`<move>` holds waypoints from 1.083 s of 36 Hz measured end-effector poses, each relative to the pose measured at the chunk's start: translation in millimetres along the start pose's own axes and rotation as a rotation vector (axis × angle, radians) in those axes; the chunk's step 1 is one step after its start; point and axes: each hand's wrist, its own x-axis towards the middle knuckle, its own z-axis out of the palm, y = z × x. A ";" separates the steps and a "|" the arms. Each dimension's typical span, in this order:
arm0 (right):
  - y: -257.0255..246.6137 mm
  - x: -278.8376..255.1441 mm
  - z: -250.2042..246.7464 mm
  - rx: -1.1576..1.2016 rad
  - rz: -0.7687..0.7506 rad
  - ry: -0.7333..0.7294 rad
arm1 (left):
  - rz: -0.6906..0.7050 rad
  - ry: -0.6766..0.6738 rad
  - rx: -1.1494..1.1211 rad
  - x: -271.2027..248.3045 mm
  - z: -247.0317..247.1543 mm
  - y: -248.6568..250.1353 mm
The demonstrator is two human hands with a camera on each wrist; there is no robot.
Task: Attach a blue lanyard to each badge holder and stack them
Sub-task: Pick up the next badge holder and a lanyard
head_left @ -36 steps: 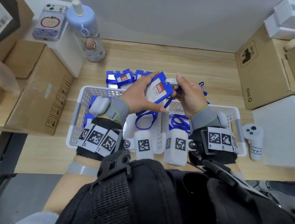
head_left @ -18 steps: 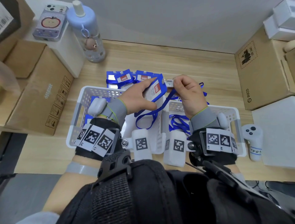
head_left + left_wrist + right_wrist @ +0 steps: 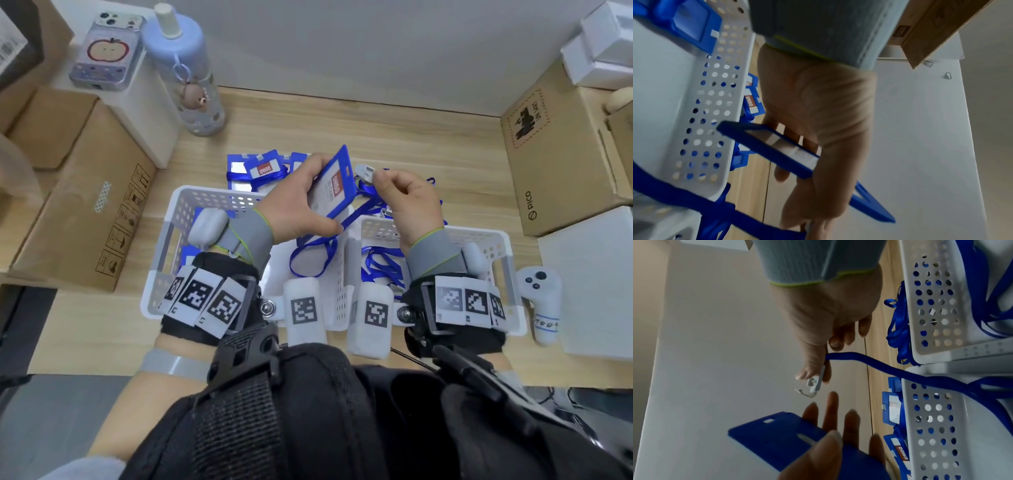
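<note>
1. Left hand (image 3: 298,202) grips badge holder (image 3: 330,186), thumb near edge, fingers behind, held tilted above the white baskets (image 3: 178,219).
2. Right hand (image 3: 407,202) pinches the lanyard clip (image 3: 364,172), just right of the holder's slotted top, not touching.
3. Blue lanyard (image 3: 310,253) trails down into the left basket.
4. Finished badges (image 3: 260,169) lie on the table beyond the baskets.

Hidden and cut-off parts around the badge holder (image 3: 331,189)

In the head view the left hand (image 3: 297,209) covers the holder's lower left, and its small print is too fine to read. The lanyard (image 3: 310,255) disappears behind the holder and the right hand (image 3: 409,205). The right wrist view cuts the holder off at the bottom edge; the left wrist view is blurred, so the clip cannot be made out there.
</note>
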 end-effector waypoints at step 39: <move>-10.8 2.3 -9.7 0.649 0.165 -0.003 | 0.075 -0.308 -0.408 -4.6 3.0 4.7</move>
